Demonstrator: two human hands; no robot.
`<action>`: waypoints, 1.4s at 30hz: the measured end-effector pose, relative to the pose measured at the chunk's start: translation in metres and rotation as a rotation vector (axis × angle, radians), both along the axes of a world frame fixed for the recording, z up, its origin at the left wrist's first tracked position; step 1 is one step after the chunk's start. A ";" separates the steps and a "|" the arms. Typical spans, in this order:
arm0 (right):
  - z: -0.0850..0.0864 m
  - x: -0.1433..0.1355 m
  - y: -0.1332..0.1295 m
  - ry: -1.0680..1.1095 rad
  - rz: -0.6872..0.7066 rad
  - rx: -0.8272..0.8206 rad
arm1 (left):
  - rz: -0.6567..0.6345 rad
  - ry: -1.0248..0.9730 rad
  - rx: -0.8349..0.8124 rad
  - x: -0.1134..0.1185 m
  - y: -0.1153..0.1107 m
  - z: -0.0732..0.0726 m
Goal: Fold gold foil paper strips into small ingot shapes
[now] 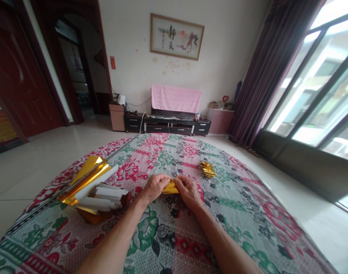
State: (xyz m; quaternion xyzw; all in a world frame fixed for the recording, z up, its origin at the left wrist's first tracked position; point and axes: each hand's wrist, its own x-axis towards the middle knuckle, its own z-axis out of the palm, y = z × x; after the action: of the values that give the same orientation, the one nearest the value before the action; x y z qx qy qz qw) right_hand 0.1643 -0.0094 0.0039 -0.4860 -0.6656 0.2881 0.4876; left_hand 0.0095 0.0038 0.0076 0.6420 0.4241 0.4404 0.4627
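Note:
Between my two hands, low over the middle of the table, is a small piece of gold foil paper [170, 187]. My left hand [156, 186] pinches its upper left edge, thumb and fingers pressed together. The upper right edge is pinched by my right hand [188, 189], whose fingertips are close to those of the left. Folded gold pieces [208, 169] lie in a small cluster to the right, beyond my right hand. At the left, gold foil sheets [89, 177] rest beside several white paper rolls [108, 194].
A patterned cloth covers the round table [231, 203]. Across the room stand a low black cabinet [169, 125] and a television under a pink cloth [176, 98]. Purple curtains [265, 72] hang by the window at right; a red door [19, 72] is at left.

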 end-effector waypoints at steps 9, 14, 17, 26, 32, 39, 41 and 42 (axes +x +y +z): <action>-0.005 0.002 0.004 0.024 0.039 -0.016 | -0.203 -0.120 -0.140 -0.012 -0.004 0.006; -0.002 0.000 0.001 0.017 0.029 -0.010 | -0.119 -0.049 -0.067 -0.007 -0.004 0.005; -0.001 0.001 -0.001 -0.007 0.041 0.000 | 0.013 0.014 -0.018 -0.002 -0.001 -0.002; -0.003 0.010 0.004 0.156 0.141 -0.114 | 0.056 0.015 -0.033 -0.006 0.000 0.001; 0.008 0.012 0.001 0.096 0.231 -0.122 | 0.099 0.006 -0.012 -0.005 0.003 -0.002; -0.014 0.008 0.012 0.185 0.222 -0.172 | 0.114 -0.030 -0.005 -0.004 0.003 -0.004; -0.018 0.009 0.014 0.155 0.203 -0.151 | 0.087 -0.063 -0.020 -0.004 0.002 -0.002; -0.018 0.009 0.014 0.148 0.206 -0.148 | 0.076 -0.078 -0.027 -0.004 0.001 -0.001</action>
State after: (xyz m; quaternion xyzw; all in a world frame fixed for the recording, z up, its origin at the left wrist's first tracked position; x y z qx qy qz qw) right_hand 0.1735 0.0045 -0.0139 -0.4271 -0.6511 0.4199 0.4662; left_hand 0.0057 0.0043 0.0069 0.6014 0.4357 0.4764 0.4706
